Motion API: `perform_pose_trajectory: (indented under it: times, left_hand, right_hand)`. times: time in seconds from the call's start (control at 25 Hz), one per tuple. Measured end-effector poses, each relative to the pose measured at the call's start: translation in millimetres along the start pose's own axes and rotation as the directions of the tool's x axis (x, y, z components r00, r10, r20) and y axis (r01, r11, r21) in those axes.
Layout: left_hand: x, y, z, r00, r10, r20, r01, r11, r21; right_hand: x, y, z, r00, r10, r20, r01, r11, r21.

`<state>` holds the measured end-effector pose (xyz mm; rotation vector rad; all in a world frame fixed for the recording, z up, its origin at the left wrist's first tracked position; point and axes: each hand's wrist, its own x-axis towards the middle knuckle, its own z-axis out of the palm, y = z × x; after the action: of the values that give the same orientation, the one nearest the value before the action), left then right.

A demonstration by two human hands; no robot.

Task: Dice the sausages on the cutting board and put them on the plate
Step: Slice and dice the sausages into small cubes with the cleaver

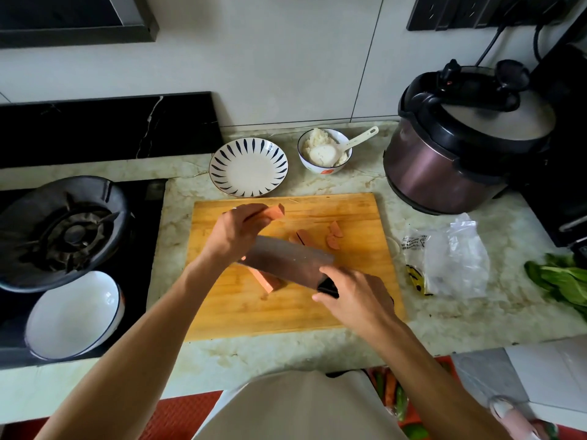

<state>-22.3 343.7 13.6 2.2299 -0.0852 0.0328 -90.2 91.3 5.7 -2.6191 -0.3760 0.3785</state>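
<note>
A wooden cutting board (355, 214) lies on the counter in front of me. My left hand (236, 231) holds a pink sausage piece (274, 212) lifted above the board's far left part. My right hand (352, 295) grips the black handle of a cleaver (286, 260), whose broad blade lies across the board's middle. Another sausage length (268, 281) lies under the blade's near edge. Several cut pieces (333, 238) sit beyond the blade. The white plate with dark blue rim strokes (248, 167) stands behind the board.
A bowl of rice with a white spoon (324, 150) stands right of the plate. A pressure cooker (457, 147) is at the right, with plastic bags (451, 265) and greens (562, 281) near it. The gas stove (63, 233) and a white bowl (74, 315) lie left.
</note>
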Motion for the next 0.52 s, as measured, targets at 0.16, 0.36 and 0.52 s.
perform_pose_trajectory:
  times: [0.16, 0.36, 0.52]
  left_hand:
    - [-24.6, -14.8, -8.9, 0.997, 0.074, -0.03, -0.072, 0.995, 0.076]
    - [-38.6, -35.2, 0.8, 0.924, 0.231, 0.305, -0.333, 0.879, 0.341]
    - [-20.7, -27.6, 13.5, 0.774, 0.18, 0.607, -0.547, 0.673, 0.498]
  right_hand:
    - [1.6, 9.8, -5.7, 0.965, 0.176, -0.194, -0.166, 0.984, 0.069]
    - [7.2, 7.2, -8.3, 0.933, 0.308, -0.189, -0.24, 0.92, 0.311]
    - [1.6, 5.2, -6.9, 0.935, 0.311, -0.171, -0.235, 0.904, 0.358]
